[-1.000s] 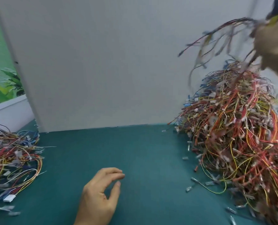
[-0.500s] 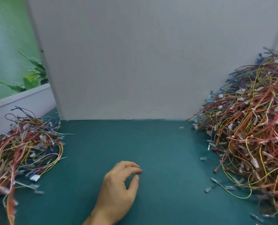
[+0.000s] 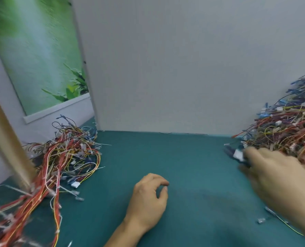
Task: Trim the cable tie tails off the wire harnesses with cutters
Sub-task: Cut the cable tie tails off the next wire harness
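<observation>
My left hand (image 3: 148,198) rests on the green mat (image 3: 183,157) near the middle front, its fingers loosely curled and holding nothing. My right hand (image 3: 280,180) is blurred at the right, just in front of the big heap of wire harnesses (image 3: 287,129). It grips a dark, blurred tool with a white patch, apparently the cutters (image 3: 235,155), which pokes out to the left of its fingers. A smaller heap of red, yellow and blue harnesses (image 3: 66,157) lies at the left.
A grey board (image 3: 183,68) stands upright along the back of the mat. A blurred wooden post (image 3: 7,139) rises at the far left beside the smaller heap. Cut tie bits and a loose yellow wire (image 3: 261,220) lie at the front right.
The view has swung left. My right hand, earlier raised over the right heap with a harness, then out of sight, is now low by the mat. The left hand has stayed put.
</observation>
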Motion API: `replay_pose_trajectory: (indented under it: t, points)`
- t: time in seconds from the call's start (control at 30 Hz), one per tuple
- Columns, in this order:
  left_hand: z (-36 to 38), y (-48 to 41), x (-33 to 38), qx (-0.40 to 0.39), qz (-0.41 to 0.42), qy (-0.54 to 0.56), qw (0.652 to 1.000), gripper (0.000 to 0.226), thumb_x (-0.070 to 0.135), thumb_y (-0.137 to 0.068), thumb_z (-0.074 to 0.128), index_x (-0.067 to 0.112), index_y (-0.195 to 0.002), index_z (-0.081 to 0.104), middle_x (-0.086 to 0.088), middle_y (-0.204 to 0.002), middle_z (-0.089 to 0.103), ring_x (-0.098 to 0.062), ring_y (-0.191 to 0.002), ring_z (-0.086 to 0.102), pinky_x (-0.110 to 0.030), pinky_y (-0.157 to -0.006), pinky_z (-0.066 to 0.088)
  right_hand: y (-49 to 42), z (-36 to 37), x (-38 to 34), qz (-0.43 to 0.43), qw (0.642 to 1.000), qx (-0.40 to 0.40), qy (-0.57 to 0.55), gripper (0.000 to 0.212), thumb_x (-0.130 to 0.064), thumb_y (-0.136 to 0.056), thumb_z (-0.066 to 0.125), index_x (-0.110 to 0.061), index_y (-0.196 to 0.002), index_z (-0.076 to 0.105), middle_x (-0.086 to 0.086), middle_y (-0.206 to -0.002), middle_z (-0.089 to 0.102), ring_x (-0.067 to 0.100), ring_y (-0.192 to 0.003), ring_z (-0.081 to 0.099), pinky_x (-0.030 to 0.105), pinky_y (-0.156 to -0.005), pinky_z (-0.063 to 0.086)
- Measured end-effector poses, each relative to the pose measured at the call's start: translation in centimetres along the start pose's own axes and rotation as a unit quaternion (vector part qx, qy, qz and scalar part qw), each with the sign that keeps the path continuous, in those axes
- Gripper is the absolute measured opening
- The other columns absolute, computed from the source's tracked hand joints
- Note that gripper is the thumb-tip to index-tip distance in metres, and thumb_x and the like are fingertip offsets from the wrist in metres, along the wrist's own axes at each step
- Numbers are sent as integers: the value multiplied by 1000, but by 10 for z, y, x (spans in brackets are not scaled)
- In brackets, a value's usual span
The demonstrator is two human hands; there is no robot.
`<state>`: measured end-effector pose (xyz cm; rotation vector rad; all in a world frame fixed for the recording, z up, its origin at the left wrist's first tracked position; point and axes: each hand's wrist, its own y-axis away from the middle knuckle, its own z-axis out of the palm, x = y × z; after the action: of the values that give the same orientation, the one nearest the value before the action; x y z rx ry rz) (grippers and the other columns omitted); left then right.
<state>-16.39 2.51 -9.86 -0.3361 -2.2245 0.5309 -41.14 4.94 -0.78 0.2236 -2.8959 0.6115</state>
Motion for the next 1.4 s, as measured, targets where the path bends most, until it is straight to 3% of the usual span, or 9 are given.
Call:
replay_pose_trajectory:
  t: [0.13, 0.27, 0.4, 0.6, 0.77, 1.0, 1.17, 1.3, 1.4]
  points:
    - [-14, -10, -14, 32, -53, -43, 997, 14, 14, -86, 62, 18, -95, 73, 14, -96, 64, -1, -92, 58, -9, -83, 41, 27, 49, -71, -4, 993, -116, -30, 46, -74, -89, 30, -41, -121, 36, -6, -95, 39, 10, -111, 51, 31, -79, 37]
    - [-32, -23, -25, 55, -105, -115, 986, 21, 23, -89, 60, 20, -107, 70, 7, -109, 65, -9, -101, 58, -19, -90, 41, 30, 69, -68, 54, 992, -16, -109, 63, -74, -80, 35, -29, -92, 77, 4, -62, 51, 30, -54, 59, 34, -50, 40]
    - [-61, -53, -32, 64, -111, -239, 963, 36, 33, -90, 56, 16, -122, 62, -2, -123, 62, -21, -115, 55, -31, -99, 41, 31, 87, -73, 80, 984, 77, -141, 94, -74, -88, 1, -20, -75, 77, 8, -52, 48, 30, -44, 54, 31, -46, 35]
    - [-134, -99, -66, 2, -162, -538, 827, 37, 22, -85, 51, 14, -119, 59, -8, -123, 59, -28, -114, 52, -42, -96, 41, 30, 101, -73, 68, 975, 151, -149, 88, -72, -89, 1, -18, -56, 63, 6, -53, 40, 30, -44, 51, 30, -49, 31]
    - [-153, -90, -100, -86, -223, -623, 744, 32, 12, -86, 47, 22, -113, 63, -6, -127, 57, -29, -120, 47, -46, -98, 35, 31, 103, -72, 60, 976, 148, -146, 88, -71, -90, 1, -19, -56, 63, 4, -53, 41, 30, -45, 51, 31, -47, 34]
    - [-168, -94, -95, 29, -91, -534, 840, 19, 22, -86, 64, 13, -103, 65, -10, -103, 64, -30, -95, 59, -43, -83, 50, 31, 107, -71, 59, 979, 150, -126, 88, -71, -90, 1, -19, -56, 63, 3, -53, 45, 29, -45, 50, 30, -46, 34]
    - [-186, -93, -97, 156, -44, -545, 823, 25, -3, -74, 67, -5, -99, 66, -24, -99, 60, -41, -90, 53, -49, -74, 47, 30, 110, -70, 50, 978, 161, -118, 88, -70, -90, 1, -18, -57, 64, 3, -54, 46, 29, -45, 51, 31, -45, 36]
    - [-199, -99, -108, 122, -200, -524, 819, 59, 6, -77, 64, -3, -132, 44, -29, -128, 50, -47, -114, 47, -54, -95, 36, 30, 108, -70, 45, 977, 173, -118, 88, -69, -91, 1, -17, -56, 64, 3, -53, 46, 28, -44, 51, 32, -44, 37]
    - [-198, -102, -107, 53, -362, -422, 830, 36, 20, -87, 55, 0, -116, 52, -21, -107, 63, -38, -94, 61, -50, -89, 48, 31, 107, -71, 41, 976, 181, -119, 88, -68, -92, 1, -18, -57, 64, 2, -53, 46, 28, -44, 51, 32, -44, 37]
